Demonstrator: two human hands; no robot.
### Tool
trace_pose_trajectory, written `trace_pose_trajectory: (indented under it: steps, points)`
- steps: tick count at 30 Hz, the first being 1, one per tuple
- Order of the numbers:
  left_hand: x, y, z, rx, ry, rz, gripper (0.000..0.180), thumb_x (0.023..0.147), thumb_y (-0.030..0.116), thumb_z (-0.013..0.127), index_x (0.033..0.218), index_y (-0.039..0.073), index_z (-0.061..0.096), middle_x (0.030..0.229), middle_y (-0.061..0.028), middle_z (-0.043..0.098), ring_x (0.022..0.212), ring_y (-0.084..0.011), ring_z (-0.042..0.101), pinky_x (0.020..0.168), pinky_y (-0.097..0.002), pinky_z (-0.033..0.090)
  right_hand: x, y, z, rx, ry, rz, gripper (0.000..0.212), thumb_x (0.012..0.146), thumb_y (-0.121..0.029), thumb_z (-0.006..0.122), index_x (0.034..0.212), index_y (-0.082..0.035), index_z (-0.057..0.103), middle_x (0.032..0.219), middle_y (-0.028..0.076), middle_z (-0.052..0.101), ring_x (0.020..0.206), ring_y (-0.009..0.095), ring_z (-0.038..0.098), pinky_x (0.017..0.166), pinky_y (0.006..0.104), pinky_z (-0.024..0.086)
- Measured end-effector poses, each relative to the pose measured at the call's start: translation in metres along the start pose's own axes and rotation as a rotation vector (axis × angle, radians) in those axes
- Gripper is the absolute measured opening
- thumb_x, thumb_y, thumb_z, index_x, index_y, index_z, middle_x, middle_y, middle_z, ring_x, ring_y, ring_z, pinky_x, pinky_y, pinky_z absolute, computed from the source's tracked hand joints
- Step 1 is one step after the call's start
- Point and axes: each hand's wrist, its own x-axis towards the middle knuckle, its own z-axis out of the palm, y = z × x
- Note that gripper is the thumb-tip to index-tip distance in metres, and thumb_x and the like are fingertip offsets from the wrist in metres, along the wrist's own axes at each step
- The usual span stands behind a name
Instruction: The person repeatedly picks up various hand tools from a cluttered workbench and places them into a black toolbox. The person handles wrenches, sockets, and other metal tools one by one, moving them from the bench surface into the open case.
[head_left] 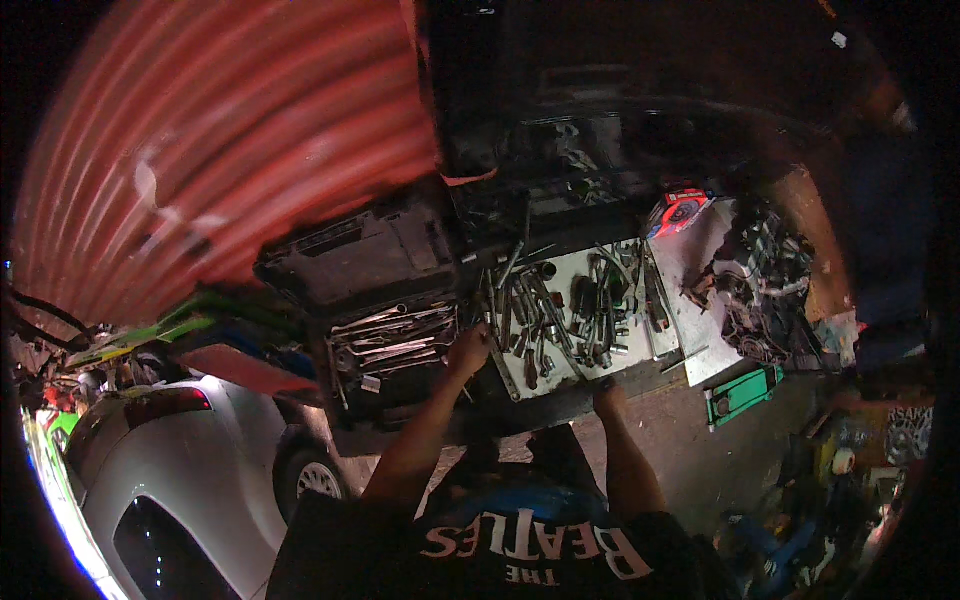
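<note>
Here on the desk (545, 412), a black tool case (365, 252) lies open, lid tipped back, presumably so its tray can be reached from the front. Inside, the wrenches (400, 340) lie roughly side by side, mostly crosswise, which looks like a way of keeping like with like. Just to the right, loose tools (545, 320) crowd a pale sheet (570, 265), many pointing away from the person, likely spread so each one shows. Beyond them sits a red box (678, 212), with metal parts (765, 285) heaped farther right.

Now the hands! The left hand (468, 352) reaches forward, forearm slanting up and inward, knuckles over the seam between case and sheet. Its fingers look curled, but whether that grip holds anything, I cannot tell. The right hand (610, 397) hangs lower, at the desk's front edge below the loose tools, forearm angled inward; shadow hides its grip, wide or narrow.
</note>
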Motion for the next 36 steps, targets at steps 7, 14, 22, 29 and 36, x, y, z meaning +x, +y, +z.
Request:
trace_pose_trajectory:
  steps: [7, 14, 22, 29, 36]
  points:
    - [0.091, -0.017, 0.058, 0.331, -0.022, -0.233, 0.022, 0.079, 0.023, 0.058, 0.096, 0.011, 0.067, 0.097, -0.0160, 0.067, 0.090, -0.0361, 0.065, 0.076, -0.0477, 0.054, 0.074, 0.046, -0.008, -0.056, -0.073, -0.368, 0.025, 0.083, -0.026, 0.058, 0.101, -0.009, 0.060, 0.086, 0.019, 0.066, 0.080, 0.042, 0.064, 0.067, 0.0513, 0.050]
    - [0.115, 0.027, 0.071, 0.379, 0.036, -0.361, 0.020, 0.083, 0.024, 0.056, 0.091, 0.009, 0.067, 0.091, -0.0154, 0.068, 0.086, -0.0328, 0.067, 0.068, -0.0470, 0.055, 0.099, 0.003, -0.068, 0.250, -0.196, -0.606, 0.023, 0.083, -0.019, 0.056, 0.104, -0.010, 0.060, 0.086, 0.017, 0.067, 0.081, 0.038, 0.064, 0.067, 0.0469, 0.051]
    - [0.132, 0.020, 0.116, 0.531, 0.257, -0.467, 0.018, 0.085, 0.021, 0.054, 0.098, 0.012, 0.063, 0.091, -0.0099, 0.064, 0.082, -0.0225, 0.068, 0.059, -0.0397, 0.054, 0.149, -0.076, -0.040, 0.202, -0.269, -0.854, 0.030, 0.084, -0.022, 0.060, 0.110, -0.008, 0.059, 0.084, 0.019, 0.065, 0.077, 0.038, 0.063, 0.065, 0.0468, 0.049]
    - [0.120, 0.035, 0.101, 0.493, 0.186, -0.444, 0.027, 0.081, 0.023, 0.057, 0.104, 0.009, 0.061, 0.104, -0.0118, 0.059, 0.091, -0.0272, 0.065, 0.068, -0.0457, 0.054, 0.137, -0.122, -0.045, 0.171, -0.350, -0.885, 0.034, 0.085, -0.023, 0.058, 0.117, -0.011, 0.055, 0.088, 0.021, 0.063, 0.081, 0.037, 0.063, 0.068, 0.0467, 0.049]
    - [0.100, 0.048, 0.098, -0.024, 0.283, -0.479, 0.025, 0.079, 0.020, 0.060, 0.098, 0.005, 0.065, 0.100, -0.0110, 0.064, 0.092, -0.0265, 0.063, 0.075, -0.0384, 0.051, 0.140, -0.125, -0.033, 0.169, -0.363, -0.780, 0.031, 0.088, -0.022, 0.054, 0.116, -0.010, 0.053, 0.090, 0.020, 0.064, 0.082, 0.038, 0.063, 0.068, 0.0457, 0.050]
